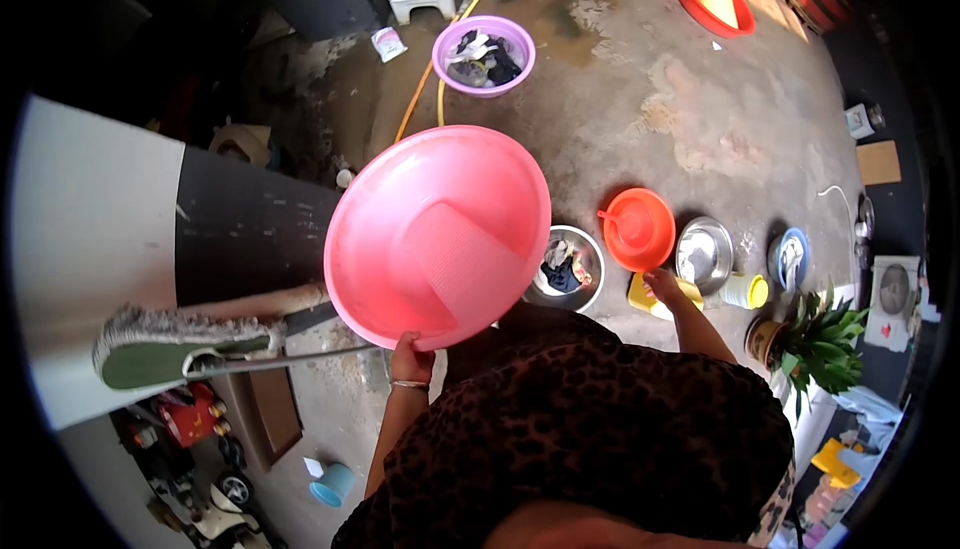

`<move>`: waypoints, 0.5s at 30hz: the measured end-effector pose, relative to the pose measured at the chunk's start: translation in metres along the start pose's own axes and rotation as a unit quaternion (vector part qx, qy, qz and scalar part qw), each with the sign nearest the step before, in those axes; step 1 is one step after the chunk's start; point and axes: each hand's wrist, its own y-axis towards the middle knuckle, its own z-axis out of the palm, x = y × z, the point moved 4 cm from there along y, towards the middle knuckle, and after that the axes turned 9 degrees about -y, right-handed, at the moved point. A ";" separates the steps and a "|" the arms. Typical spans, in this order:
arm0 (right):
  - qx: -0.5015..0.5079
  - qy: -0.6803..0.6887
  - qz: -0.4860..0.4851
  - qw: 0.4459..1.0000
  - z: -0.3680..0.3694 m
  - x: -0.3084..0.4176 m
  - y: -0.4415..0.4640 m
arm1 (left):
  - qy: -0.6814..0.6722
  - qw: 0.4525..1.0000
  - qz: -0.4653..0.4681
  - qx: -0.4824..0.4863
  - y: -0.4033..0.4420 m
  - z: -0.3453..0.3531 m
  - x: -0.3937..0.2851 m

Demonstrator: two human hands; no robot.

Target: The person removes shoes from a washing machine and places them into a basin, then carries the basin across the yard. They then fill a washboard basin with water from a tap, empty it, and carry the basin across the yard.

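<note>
My left hand (410,359) grips the lower rim of a large pink basin (390,249), fingers closed on the edge. The basin is tilted toward me, with a ribbed washboard surface (475,259) inside it; no laundry shows in it. My right hand (660,285) hangs out to the right with its fingers loosely bent and apart, seemingly holding nothing. In view it overlaps a yellow object (640,295), just below a red basin (655,219) with a red dipper (630,224) in it. Whether the hand touches either is unclear.
A metal basin of clothes (597,287), a bare metal basin (705,254), a yellow-lidded tub (746,291) and a potted plant (815,349) stand nearby. Farther off are a purple laundry basin (484,89) and a hose (413,101). A mop (160,359) juts at left.
</note>
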 end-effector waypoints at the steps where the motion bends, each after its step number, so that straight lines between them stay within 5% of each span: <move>1: -0.025 0.018 -0.001 1.000 -0.005 0.008 -0.003 | 0.012 1.000 -0.002 0.012 0.008 0.016 -0.009; 15: -0.090 0.091 0.056 0.990 -0.017 0.068 0.051 | 0.126 0.987 -0.074 0.065 0.184 0.279 -0.083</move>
